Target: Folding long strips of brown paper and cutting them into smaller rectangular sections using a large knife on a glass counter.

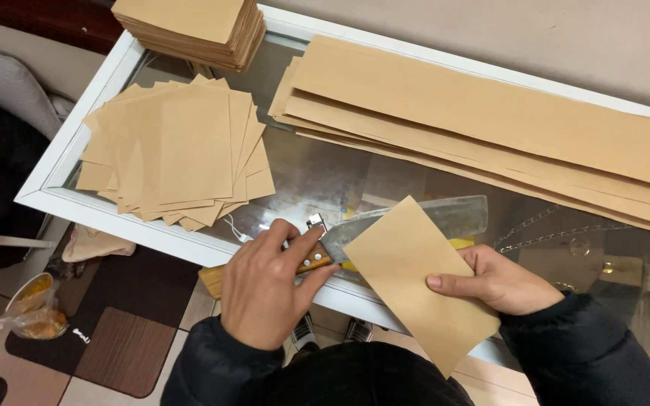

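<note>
In the lower middle of the frame, the person's left hand (265, 289) is wrapped around the brown wooden handle of a broad steel cleaver-style knife (415, 219); this grip is pressed together on the handle, thumb along the top edge. The blade lies flat and points toward the right of the frame, resting on the glass top of the white-framed display bench (77, 201).

A folded rectangular piece of tan kraft paper (415, 282) lies tilted across the blade, covering its middle; its lower corner hangs past the near edge of the bench. The right hand (502, 282) pinches this paper at its right edge, thumb on top and fingers beneath, so this grip is closed on the sheet.

In the upper left centre of the frame, a loose fanned heap of cut tan paper rectangles (182, 154) lies on the glass. Above it, at the top edge, a neat thick stack of tan paper sheets (193, 30) sits on the bench's far corner. Long tan paper strips (490, 120) overlap one another across the upper right, running diagonally toward the right edge.

Both forearms wear dark padded sleeves (588, 353). At the lower left, on the floor, a clear plastic bag with orange contents (31, 308) lies beside a brown striped mat (126, 349).
</note>
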